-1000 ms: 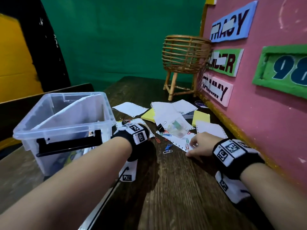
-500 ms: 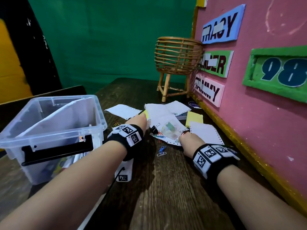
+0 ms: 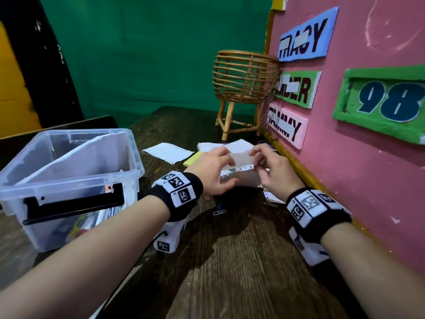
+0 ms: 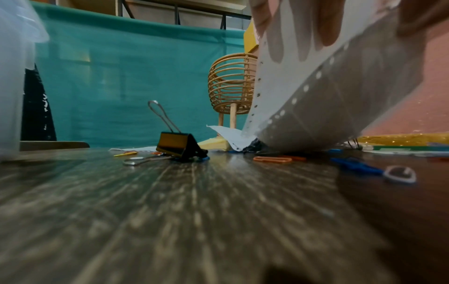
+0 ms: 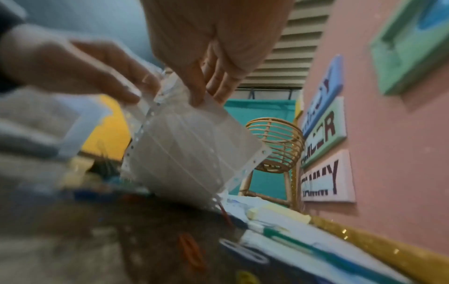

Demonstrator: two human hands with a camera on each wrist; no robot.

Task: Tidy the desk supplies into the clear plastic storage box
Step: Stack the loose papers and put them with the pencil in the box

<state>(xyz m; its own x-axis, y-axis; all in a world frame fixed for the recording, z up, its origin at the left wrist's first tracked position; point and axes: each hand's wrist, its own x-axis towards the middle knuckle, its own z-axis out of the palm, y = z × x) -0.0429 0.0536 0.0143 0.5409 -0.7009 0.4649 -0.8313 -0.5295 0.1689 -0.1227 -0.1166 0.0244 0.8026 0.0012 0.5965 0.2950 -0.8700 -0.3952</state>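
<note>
Both hands hold one white sheet of perforated paper [image 3: 240, 168] tilted up off the desk. My left hand [image 3: 227, 169] pinches its left edge and my right hand [image 3: 258, 165] pinches its right edge. In the left wrist view the paper [image 4: 328, 100] still touches the desk at its lower edge. In the right wrist view the sheet [image 5: 192, 153] hangs between both hands. The clear plastic storage box [image 3: 128, 173] stands open to the left, with supplies in its bottom. A black binder clip [image 4: 178, 143] and coloured paper clips [image 4: 272, 159] lie on the desk.
More white sheets [image 3: 167, 153] and a yellow sticky pad [image 3: 192, 158] lie beyond the hands. A rattan basket on legs [image 3: 245, 77] stands at the back. A pink board with name signs [image 3: 368, 169] walls off the right side. A green pen [image 5: 303, 242] lies by the board.
My left hand came away from the box to the paper pile. Both hands closed on the white sheet and raised it off the desk.
</note>
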